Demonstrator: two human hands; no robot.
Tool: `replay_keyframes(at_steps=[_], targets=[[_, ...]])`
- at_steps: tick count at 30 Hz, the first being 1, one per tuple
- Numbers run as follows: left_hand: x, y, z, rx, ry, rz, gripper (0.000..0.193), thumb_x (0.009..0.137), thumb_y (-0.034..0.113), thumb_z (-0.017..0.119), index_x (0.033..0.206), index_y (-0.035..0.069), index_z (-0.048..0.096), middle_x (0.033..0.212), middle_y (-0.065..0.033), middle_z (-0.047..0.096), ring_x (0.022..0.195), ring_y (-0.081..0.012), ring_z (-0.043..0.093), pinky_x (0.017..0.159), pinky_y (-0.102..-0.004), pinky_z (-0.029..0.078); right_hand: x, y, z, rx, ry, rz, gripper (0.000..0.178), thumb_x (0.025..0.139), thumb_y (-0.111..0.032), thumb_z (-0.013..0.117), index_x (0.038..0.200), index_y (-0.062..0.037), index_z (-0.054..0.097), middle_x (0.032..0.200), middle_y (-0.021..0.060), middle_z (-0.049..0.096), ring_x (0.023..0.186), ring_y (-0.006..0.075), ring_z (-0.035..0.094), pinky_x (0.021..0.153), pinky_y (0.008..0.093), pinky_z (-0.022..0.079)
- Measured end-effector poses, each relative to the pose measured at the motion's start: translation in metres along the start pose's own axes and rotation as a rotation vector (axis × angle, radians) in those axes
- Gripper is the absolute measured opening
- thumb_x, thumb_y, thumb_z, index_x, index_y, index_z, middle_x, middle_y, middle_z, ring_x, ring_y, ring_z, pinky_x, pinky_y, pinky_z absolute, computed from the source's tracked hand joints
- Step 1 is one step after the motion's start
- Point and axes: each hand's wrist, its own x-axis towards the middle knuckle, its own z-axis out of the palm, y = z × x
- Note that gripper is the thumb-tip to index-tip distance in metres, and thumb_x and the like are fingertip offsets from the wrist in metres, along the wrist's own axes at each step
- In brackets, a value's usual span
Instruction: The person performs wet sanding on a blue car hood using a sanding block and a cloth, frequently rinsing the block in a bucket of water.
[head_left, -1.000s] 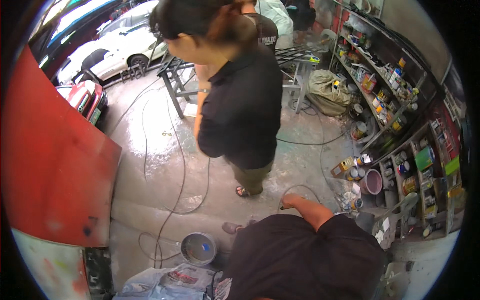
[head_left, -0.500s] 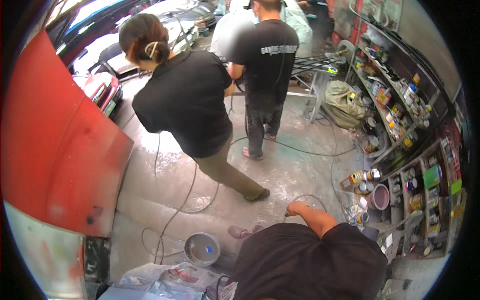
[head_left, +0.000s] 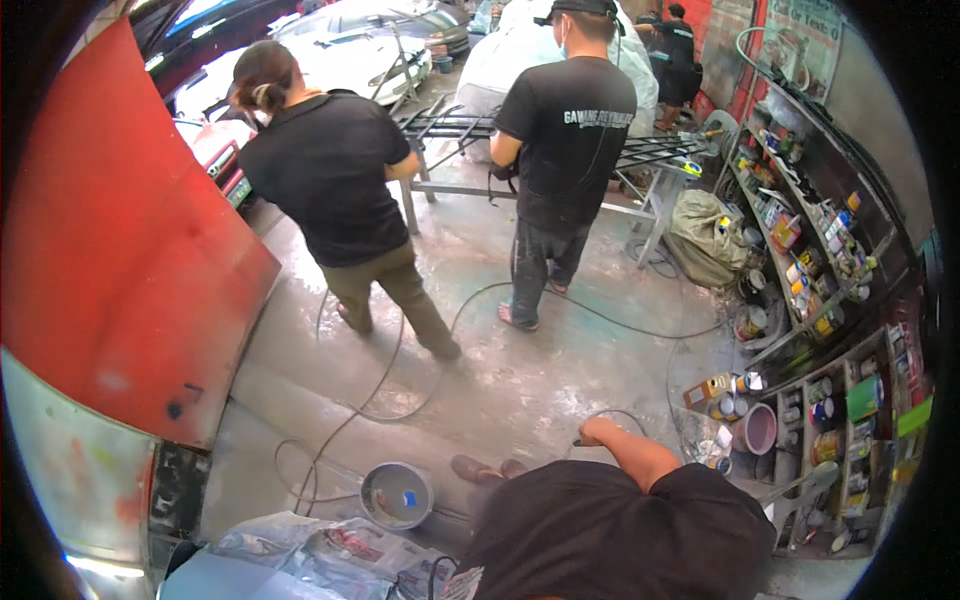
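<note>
My right hand [head_left: 597, 432] is out in front of my black shirt [head_left: 620, 530], its fingers closed round a small dark thing I cannot make out. A thin dark hose [head_left: 630, 414] curves over the floor just past that hand. My left hand is out of sight; the shirt fills the lower edge. Nearby to the left stands a grey bucket [head_left: 397, 497] with a blue patch inside. My shoes [head_left: 478, 469] show between the bucket and the hand. Crumpled plastic sheeting [head_left: 330, 550] lies at the bottom left.
Two people in black shirts [head_left: 330, 170] [head_left: 570, 130] stand ahead by a metal stand [head_left: 655, 215] bearing dark bars. Another person [head_left: 678, 60] is farther back. A hose [head_left: 385, 375] snakes across the floor. Shelves of cans [head_left: 800, 250] line the right; a red panel [head_left: 130, 250] stands left.
The person on the left has stepped farther left and away, toward the metal stand. A person at the back right shows more fully. My right hand stays closed in nearly the same place.
</note>
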Motion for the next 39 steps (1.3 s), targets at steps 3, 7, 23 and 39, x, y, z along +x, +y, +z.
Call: replay_keyframes(at_steps=[3,7,23,39], targets=[[0.006,0.006,0.001,-0.104,-0.232,-0.068,0.048,0.104,0.043,0.058,0.129,0.004,0.071,0.125,-0.0226,0.07,0.12,-0.0423,0.064,0.104,-0.0568,0.05,-0.019,-0.007,-0.016,0.057,0.062,0.0,0.041,0.09,-0.031,0.07,0.12,-0.0041,0.077,0.123,0.0238,0.075,0.115,0.0394,0.072,0.095,0.0491,0.058],[-0.003,-0.003,0.004,-0.125,-0.061,-0.029,0.045,0.102,0.038,0.061,0.13,0.004,0.071,0.126,-0.0244,0.07,0.122,-0.0427,0.063,0.106,-0.0578,0.049,-0.022,-0.005,-0.023,0.056,0.093,-0.021,0.042,0.088,-0.031,0.07,0.12,-0.0044,0.077,0.122,0.0249,0.074,0.115,0.0405,0.072,0.095,0.0501,0.058],[0.017,-0.001,-0.067,-0.374,-0.078,0.001,0.044,0.098,0.022,0.06,0.14,0.012,0.065,0.143,-0.0109,0.065,0.135,-0.0366,0.052,0.117,-0.0536,0.037,0.062,-0.027,-0.041,-0.032,0.067,-0.283,0.058,0.09,-0.038,0.076,0.139,-0.0089,0.07,0.121,0.0264,0.075,0.113,0.0379,0.074,0.097,0.0448,0.057],[-0.04,0.082,-0.111,-0.249,-0.324,-0.23,0.074,0.089,0.029,0.078,0.154,0.007,0.05,0.156,-0.023,0.045,0.15,-0.0486,0.035,0.121,-0.0674,0.027,0.066,-0.145,-0.089,-0.016,-0.02,-0.455,0.051,0.092,-0.02,0.075,0.136,0.0043,0.068,0.118,0.03,0.075,0.113,0.0363,0.075,0.096,0.0406,0.056]])
